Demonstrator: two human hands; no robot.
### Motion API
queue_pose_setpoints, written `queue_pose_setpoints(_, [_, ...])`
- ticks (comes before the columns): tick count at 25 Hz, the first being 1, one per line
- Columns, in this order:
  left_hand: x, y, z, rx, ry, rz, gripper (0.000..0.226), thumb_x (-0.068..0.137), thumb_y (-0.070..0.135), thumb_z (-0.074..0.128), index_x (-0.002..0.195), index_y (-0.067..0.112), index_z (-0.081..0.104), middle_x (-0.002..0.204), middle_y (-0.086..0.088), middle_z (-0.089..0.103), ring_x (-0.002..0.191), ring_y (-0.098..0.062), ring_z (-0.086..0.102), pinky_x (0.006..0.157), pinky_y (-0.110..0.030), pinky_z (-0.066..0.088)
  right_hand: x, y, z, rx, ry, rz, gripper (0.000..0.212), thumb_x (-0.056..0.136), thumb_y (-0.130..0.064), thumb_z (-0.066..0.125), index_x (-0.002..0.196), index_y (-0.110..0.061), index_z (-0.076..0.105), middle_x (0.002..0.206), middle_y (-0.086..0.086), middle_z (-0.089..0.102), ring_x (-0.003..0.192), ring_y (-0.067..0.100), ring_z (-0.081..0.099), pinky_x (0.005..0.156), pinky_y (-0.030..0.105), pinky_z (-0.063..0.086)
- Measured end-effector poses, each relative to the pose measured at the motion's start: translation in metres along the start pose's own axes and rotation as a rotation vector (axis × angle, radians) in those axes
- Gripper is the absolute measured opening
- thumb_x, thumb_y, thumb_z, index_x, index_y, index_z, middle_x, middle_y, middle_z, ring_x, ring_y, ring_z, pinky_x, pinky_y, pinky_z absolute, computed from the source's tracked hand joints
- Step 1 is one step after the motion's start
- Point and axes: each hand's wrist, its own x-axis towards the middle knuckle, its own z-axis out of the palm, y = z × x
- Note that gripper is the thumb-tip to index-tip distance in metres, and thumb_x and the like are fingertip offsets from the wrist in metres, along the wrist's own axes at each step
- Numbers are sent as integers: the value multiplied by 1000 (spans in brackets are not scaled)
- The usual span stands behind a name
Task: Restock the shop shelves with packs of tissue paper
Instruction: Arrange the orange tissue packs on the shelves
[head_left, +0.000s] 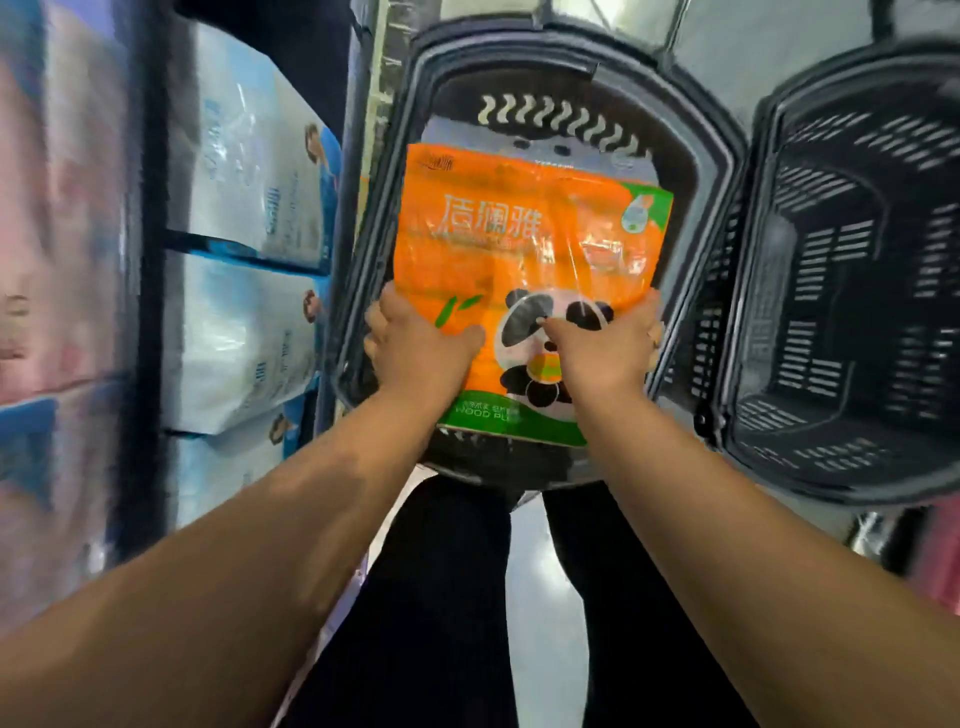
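An orange tissue pack (519, 244) with a panda print and a green lower band sits over the dark shopping basket (395, 156) in front of me. My left hand (415, 348) grips its lower left edge, thumb on the front. My right hand (608, 348) grips its lower right edge, fingers pressed over the panda. Both hands hold the pack upright within the basket's rim.
A second dark slotted basket (841, 291) stands to the right, with nothing in it. Shelves on the left hold white-and-blue tissue packs (244, 166) stacked in rows, and blurred pink packs (47, 234) at the far left. My dark trouser legs and pale floor (535, 597) lie below.
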Motion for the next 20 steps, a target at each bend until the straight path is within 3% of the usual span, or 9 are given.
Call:
queue_pose_setpoints(3, [-62, 30, -65, -90, 60, 61, 103, 72, 41, 77, 148, 13, 13, 147, -13, 22, 135, -35, 25, 111, -45, 24, -57, -41, -61, 22, -30, -96, 109, 78, -34, 78, 154, -16, 2, 154, 8, 24, 140, 30, 26, 107, 45, 30])
queue_pose_setpoints(7, [-131, 61, -140, -162, 153, 103, 105, 73, 40, 77, 149, 7, 12, 145, -18, 26, 135, -35, 24, 111, -41, 19, -122, -90, -122, 44, -15, -262, 85, 65, -31, 86, 135, -17, 41, 123, 8, 56, 116, 31, 52, 96, 41, 45])
queue_pose_setpoints(9, [-166, 73, -179, -202, 178, 82, 103, 73, 39, 76, 149, 9, 13, 143, -17, 27, 133, -36, 26, 110, -41, 20, -158, -119, -151, 71, -56, -337, 82, 65, -26, 86, 133, -18, 42, 118, 4, 57, 108, 22, 55, 89, 31, 45])
queue_pose_setpoints(13, [-230, 82, -238, -374, 276, 70, 94, 64, 39, 80, 141, 15, 32, 134, -13, 39, 124, -35, 38, 106, -43, 32, -208, -169, -200, 70, -209, -531, 69, 72, -16, 83, 126, -19, 39, 97, -21, 44, 94, -3, 42, 80, 15, 35])
queue_pose_setpoints(17, [-281, 78, -266, -449, 385, 36, 94, 68, 37, 80, 143, 16, 28, 135, -9, 35, 126, -30, 37, 105, -42, 34, -240, -201, -217, -31, -339, -677, 85, 56, -43, 80, 126, -42, 32, 120, -5, 58, 109, 23, 58, 95, 48, 48])
queue_pose_setpoints(20, [-309, 76, -275, -532, 468, -17, 93, 66, 41, 82, 140, 19, 31, 132, -8, 38, 124, -28, 40, 103, -47, 37, -253, -221, -225, -91, -459, -759, 81, 51, -46, 77, 117, -52, 31, 123, -4, 57, 111, 25, 58, 94, 53, 48])
